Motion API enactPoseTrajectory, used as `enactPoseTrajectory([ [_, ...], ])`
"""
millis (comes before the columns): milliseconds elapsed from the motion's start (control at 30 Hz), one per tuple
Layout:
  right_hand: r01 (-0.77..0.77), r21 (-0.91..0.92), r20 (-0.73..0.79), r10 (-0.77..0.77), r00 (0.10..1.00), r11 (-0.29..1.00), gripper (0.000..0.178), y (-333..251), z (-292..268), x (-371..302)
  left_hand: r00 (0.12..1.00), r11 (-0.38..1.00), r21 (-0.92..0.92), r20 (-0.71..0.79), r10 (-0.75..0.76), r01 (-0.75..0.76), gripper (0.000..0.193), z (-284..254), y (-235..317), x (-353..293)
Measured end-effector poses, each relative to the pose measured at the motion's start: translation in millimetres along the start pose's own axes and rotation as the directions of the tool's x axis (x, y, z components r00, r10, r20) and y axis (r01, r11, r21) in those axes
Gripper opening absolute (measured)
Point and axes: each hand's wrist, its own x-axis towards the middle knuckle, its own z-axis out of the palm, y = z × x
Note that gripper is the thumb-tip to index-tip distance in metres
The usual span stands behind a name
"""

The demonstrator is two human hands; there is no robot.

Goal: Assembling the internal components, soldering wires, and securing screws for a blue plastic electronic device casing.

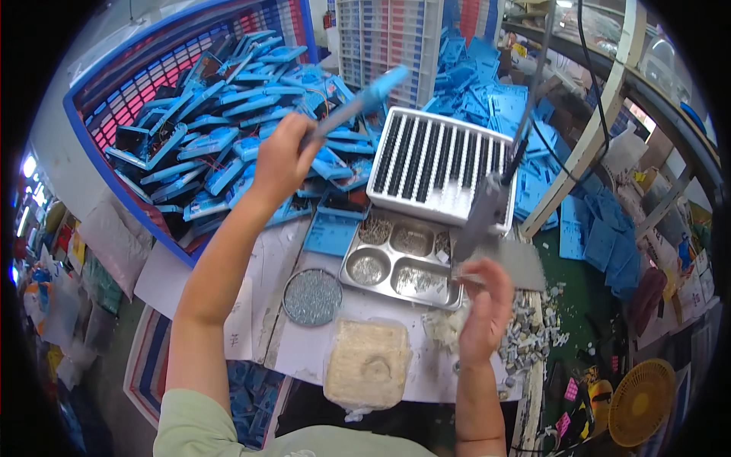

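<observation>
My left hand [285, 156] is raised over the edge of a pile of blue plastic casings [221, 141]. Its fingers are closed on a blue plastic casing [365, 99], seen nearly edge-on and smeared by motion. Beside the metal tray's right end, my right hand [487, 312] has loosely curled fingers, with the thumb apart and nothing visible between them. Just above it hangs a dark grey powered screwdriver [483, 213], blurred, its lower end close to my fingertips. A compartmented metal tray [388, 263] of small metal parts lies between my hands.
A blue basket [95, 145] holds the casing pile. Behind the tray stands a white box [442, 164] with black and white rows. Nearer are a round dish of screws [313, 297] and a wrapped tan block [367, 362]. Small metallic pieces [529, 335] lie scattered at right.
</observation>
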Motion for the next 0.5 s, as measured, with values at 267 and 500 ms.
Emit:
enactPoseTrajectory([
  [267,-0.745,0.651,0.641,0.632,0.436,-0.146,0.087,39,13,-67,0.907,0.934,-0.308,0.315,0.281,-0.182,0.037,-29,74,-219],
  [500,-0.812,-0.143,0.105,0.824,0.556,0.566,0.047,20,-4,-116,0.898,0.932,-0.361,0.415,0.145,0.016,0.039,-8,78,-299],
])
